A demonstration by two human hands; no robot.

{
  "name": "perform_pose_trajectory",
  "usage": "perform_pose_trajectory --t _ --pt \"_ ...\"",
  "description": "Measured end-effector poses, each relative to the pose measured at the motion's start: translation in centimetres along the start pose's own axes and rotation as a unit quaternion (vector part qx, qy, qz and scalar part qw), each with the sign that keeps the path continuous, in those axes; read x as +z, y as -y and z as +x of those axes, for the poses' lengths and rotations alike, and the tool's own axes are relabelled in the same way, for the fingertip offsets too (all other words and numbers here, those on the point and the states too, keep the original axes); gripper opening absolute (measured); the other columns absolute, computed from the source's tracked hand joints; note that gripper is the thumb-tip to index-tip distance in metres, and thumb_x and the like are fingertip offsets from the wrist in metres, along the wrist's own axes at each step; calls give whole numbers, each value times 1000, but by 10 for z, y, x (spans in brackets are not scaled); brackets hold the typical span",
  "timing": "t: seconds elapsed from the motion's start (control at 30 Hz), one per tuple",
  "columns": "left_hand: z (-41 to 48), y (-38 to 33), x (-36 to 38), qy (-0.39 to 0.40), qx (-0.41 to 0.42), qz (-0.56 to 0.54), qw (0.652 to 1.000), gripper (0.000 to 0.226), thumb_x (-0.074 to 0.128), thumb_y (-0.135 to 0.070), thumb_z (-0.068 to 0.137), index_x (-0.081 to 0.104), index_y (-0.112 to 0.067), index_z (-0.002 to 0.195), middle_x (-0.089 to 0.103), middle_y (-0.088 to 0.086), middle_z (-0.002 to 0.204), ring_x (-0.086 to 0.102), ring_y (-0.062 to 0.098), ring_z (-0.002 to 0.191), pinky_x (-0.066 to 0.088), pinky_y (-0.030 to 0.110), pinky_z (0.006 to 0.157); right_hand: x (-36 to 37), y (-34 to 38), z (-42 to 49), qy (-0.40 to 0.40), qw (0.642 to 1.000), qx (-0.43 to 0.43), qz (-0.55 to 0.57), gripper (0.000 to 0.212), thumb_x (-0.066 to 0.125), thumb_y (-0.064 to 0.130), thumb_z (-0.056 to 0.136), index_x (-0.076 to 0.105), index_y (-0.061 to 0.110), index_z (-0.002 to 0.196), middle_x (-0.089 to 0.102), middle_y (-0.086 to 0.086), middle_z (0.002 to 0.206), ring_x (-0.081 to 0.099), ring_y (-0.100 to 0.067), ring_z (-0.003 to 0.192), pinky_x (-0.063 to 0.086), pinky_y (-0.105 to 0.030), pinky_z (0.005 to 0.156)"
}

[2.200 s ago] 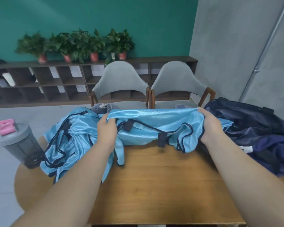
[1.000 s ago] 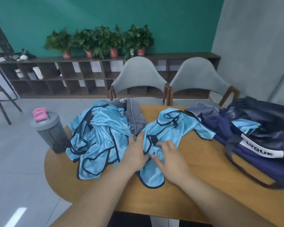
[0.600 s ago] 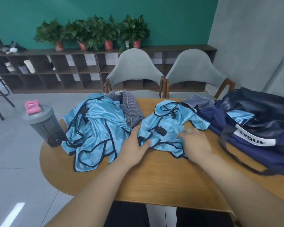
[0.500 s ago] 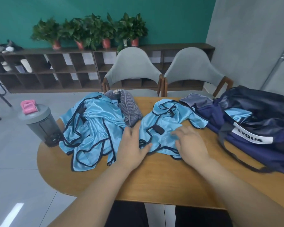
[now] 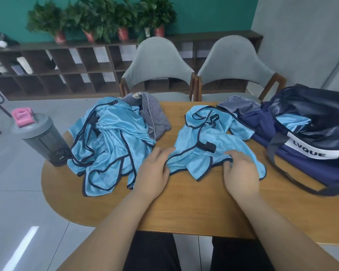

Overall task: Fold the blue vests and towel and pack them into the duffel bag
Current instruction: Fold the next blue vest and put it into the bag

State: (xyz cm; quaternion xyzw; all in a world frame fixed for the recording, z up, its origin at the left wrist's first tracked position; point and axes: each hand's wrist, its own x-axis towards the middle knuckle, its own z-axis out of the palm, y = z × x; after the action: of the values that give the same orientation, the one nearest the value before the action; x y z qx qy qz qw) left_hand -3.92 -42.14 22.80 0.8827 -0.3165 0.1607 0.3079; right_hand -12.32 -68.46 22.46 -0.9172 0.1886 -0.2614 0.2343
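Observation:
A light blue vest (image 5: 204, 141) with dark trim lies crumpled in the middle of the wooden table (image 5: 184, 208). My left hand (image 5: 155, 171) grips its left lower edge, fingers tucked under the cloth. My right hand (image 5: 241, 173) pinches the fabric at its right lower edge. A heap of more blue vests (image 5: 108, 145) lies to the left, with a grey striped towel (image 5: 155, 118) behind it. The navy duffel bag (image 5: 311, 141) sits open at the right, a blue vest (image 5: 292, 120) inside it.
A grey shaker bottle (image 5: 41, 137) with a pink lid stands at the table's left edge. Two grey chairs (image 5: 159, 67) stand behind the table. The bag's strap (image 5: 294, 178) trails over the tabletop at the right. A low shelf with potted plants (image 5: 98, 18) lines the back wall.
I laid the vest down on the table after holding it stretched in the air. Both hands shifted along its near edge, and the right hand's fingers have curled onto the cloth.

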Motion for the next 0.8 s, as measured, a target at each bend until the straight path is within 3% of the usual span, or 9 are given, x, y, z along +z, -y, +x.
perform_pose_trajectory --t 0.07,0.13,0.23,0.37,0.47,0.6,0.7,0.8 --pt "1 0 0 -2 51 35 998 66 62 2 86 55 -22 147 50 -1 143 51 21 130 46 39 107 2 3 -2 -8 997 -50 -52 31 67 10 88 71 18 118 67 -6 116 59 -32 110 48 -48 95" --pt "1 -2 0 14 85 54 995 62 63 -2 88 55 -21 147 50 -1 145 51 23 130 43 38 108 2 8 -5 -9 988 -132 -79 31 70 14 84 73 21 114 64 -2 119 56 -30 114 43 -47 99" --pt "-2 -3 2 11 63 89 994 50 65 -19 95 56 -22 144 55 -2 127 56 21 111 47 37 94 3 12 -11 -1 969 -238 -67 20 73 22 80 77 19 100 66 3 106 59 -30 105 42 -44 100" --pt "-3 -4 4 -45 10 89 995 29 66 -19 99 65 -17 128 70 -1 101 65 20 87 51 42 80 6 13 -12 28 964 -260 -54 29 75 47 84 76 21 95 63 6 102 59 -24 102 44 -44 98" --pt "-4 -6 0 -31 7 22 999 29 64 -22 104 62 -21 133 70 -2 87 64 17 75 55 40 74 6 17 -15 45 954 -291 -51 32 72 51 90 75 21 100 61 7 101 58 -22 101 43 -41 97" --pt "-7 -18 -10 5 -59 -184 981 34 60 -27 107 57 -29 141 70 -10 80 63 3 71 50 22 72 9 38 -19 77 966 -247 6 30 65 43 94 72 26 118 63 13 105 58 -17 101 43 -37 93" --pt "-7 -25 -12 21 -120 -291 949 32 55 -24 109 57 -36 139 67 1 70 60 18 65 51 34 70 12 61 -23 133 969 -152 144 41 63 43 99 62 32 138 64 22 112 59 -4 104 46 -27 96" --pt "-7 -23 -14 42 -153 -358 920 33 49 -9 110 59 -26 136 77 1 90 72 19 85 54 29 83 17 68 -27 166 959 -107 203 47 66 43 99 55 35 144 65 23 121 62 0 112 50 -25 100"
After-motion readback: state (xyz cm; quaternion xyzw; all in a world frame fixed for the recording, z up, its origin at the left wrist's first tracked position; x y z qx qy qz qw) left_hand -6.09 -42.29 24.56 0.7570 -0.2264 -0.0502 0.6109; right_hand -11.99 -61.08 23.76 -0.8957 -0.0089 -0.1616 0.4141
